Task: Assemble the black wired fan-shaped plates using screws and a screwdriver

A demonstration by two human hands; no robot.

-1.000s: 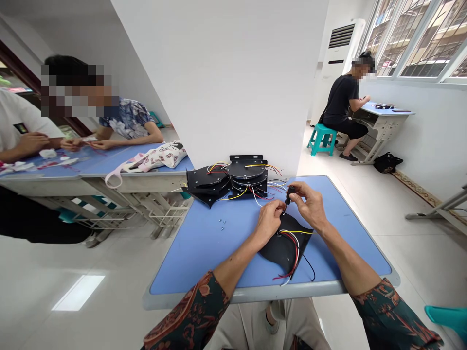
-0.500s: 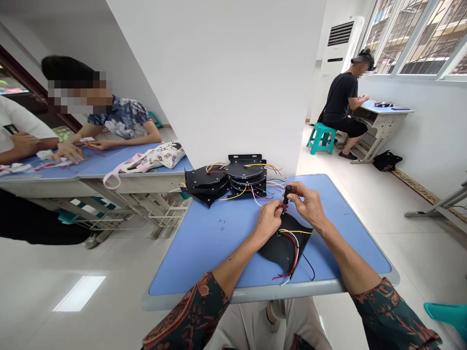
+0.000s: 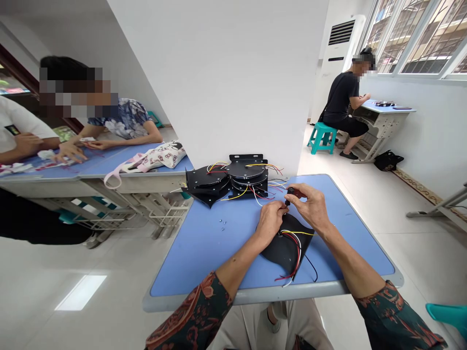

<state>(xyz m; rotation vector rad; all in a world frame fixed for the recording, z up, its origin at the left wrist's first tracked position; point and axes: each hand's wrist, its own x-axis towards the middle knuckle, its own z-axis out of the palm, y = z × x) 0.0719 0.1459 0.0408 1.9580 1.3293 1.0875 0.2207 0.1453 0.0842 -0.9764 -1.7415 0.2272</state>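
A small black screwdriver (image 3: 289,192) stands nearly upright, its handle pinched in the fingers of my right hand (image 3: 312,206). Its lower end meets the far edge of a black metal plate assembly (image 3: 279,253) lying on the blue desk. Red, white, yellow and black wires (image 3: 297,243) come out of the assembly's middle and trail to its near right corner. My left hand (image 3: 272,218) rests on the plate's far left edge, fingertips closed together beside the screwdriver's tip; what they pinch is hidden. Small loose screws (image 3: 223,223) lie to the left of that hand.
Stacked black plate assemblies (image 3: 245,169) with coloured wires sit at the desk's (image 3: 197,262) back left, by a white pillar (image 3: 233,78). A neighbouring desk with a patterned bag (image 3: 166,155) and two people is on the left. Another person sits on a green stool (image 3: 322,136).
My right hand's fingers have shifted slightly round the screwdriver handle, which now tilts a little differently. The left hand stays at the plate's edge. The whole view has moved slightly.
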